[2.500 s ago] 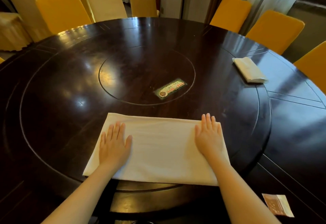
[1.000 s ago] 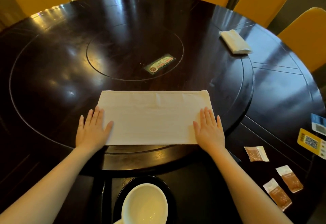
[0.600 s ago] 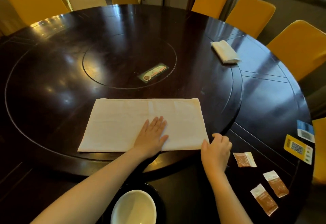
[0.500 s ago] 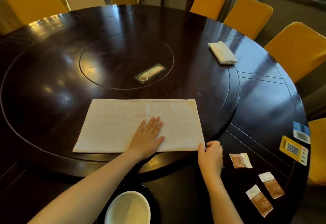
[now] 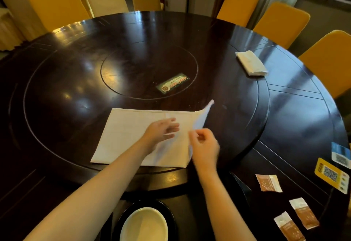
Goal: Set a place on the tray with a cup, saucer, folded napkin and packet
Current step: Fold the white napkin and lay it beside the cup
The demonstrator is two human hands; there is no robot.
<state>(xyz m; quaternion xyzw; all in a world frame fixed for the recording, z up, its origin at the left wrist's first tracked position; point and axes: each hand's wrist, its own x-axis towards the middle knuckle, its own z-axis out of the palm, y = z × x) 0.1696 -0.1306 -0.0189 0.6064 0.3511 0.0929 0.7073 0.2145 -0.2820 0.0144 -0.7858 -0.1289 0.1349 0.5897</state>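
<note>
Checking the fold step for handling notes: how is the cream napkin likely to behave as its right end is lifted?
Probably floppy: the napkin curls and droops where the right hand lifts its end. Likely light, since a pinch raises it. The left hand hovers mid-cloth, perhaps against sliding on the glossy table.

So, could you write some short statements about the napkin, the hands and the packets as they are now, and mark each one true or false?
1. The right hand lifts the right edge of the napkin off the table. True.
2. The left hand holds a packet. False: it is over the napkin, holding no packet.
3. Three brown packets lie on the table to the right. True.
4. The white cup stands on the napkin. False: it is at the near edge, apart from the napkin.
5. A second folded cloth lies at the far right of the table. True.
</note>
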